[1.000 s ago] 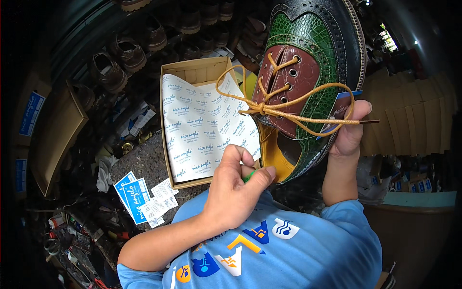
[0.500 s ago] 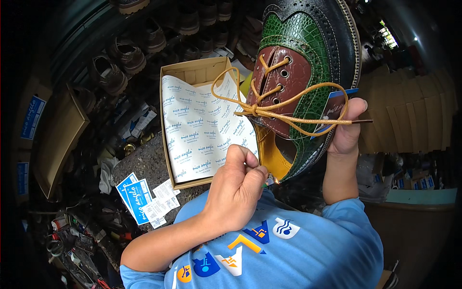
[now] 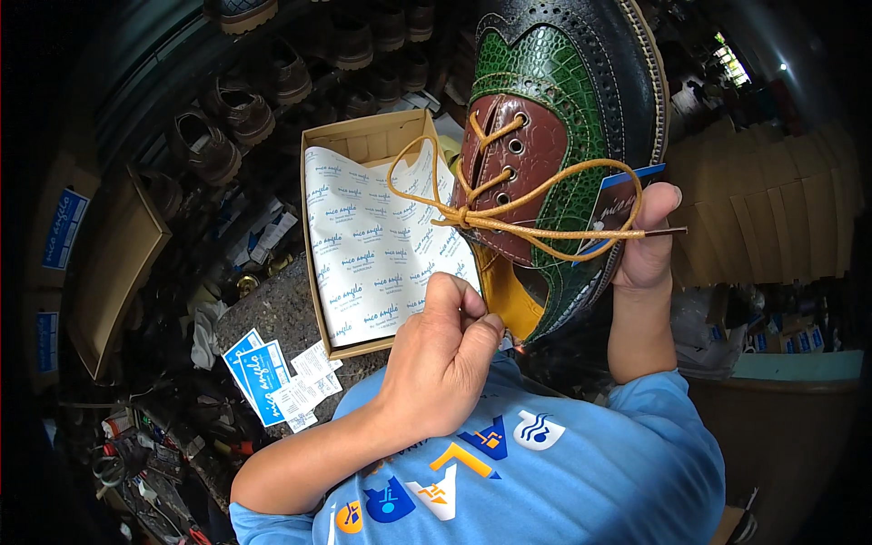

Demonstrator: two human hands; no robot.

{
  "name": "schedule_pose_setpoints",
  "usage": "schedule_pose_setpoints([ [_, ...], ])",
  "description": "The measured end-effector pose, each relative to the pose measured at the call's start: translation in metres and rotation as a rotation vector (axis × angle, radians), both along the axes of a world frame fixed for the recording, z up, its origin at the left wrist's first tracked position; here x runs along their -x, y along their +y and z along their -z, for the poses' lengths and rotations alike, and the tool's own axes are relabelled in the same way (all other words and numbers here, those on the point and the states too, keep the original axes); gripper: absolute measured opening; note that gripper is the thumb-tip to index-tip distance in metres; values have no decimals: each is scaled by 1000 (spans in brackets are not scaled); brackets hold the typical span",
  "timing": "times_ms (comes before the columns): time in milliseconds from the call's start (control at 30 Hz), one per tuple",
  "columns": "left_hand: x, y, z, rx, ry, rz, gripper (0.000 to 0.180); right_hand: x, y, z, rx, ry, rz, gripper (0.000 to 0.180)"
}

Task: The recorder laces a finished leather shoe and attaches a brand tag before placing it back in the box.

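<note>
Shifting toward the left hand (image 3: 440, 354), the shoe (image 3: 581, 127) clamped by the right hand (image 3: 647, 254) is brought across more box paper (image 3: 363, 236); what is gripped by the left cannot be told.

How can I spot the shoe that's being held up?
Find the open cardboard box lined with white paper. To its right, the right hand holds a big shoe. Unlike the brown shoes at upper left, it's green, black and maroon with a mustard bow.
</note>
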State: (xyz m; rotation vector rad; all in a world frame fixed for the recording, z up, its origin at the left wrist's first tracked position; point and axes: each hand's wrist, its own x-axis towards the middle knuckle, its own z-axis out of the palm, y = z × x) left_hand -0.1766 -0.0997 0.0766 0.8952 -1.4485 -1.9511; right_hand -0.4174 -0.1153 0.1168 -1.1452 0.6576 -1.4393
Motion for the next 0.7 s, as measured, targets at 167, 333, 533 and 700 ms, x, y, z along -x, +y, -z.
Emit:
schedule_pose_setpoints([
  [167, -1, -1, -4, 50, -30, -20, 11, 0, 0, 5, -19, -25, 47, 70],
  [333, -3, -3, -3, 229, -114, -49, 21, 6, -1, 8, -14, 5, 18, 69],
  [533, -19, 8, 20, 672, 154, -106, 72, 7, -7, 7, -42, 22, 90, 67],
  [700, -15, 4, 17, 967, 153, -36, 94, -13, -15, 5, 65, -218, 135, 60],
])
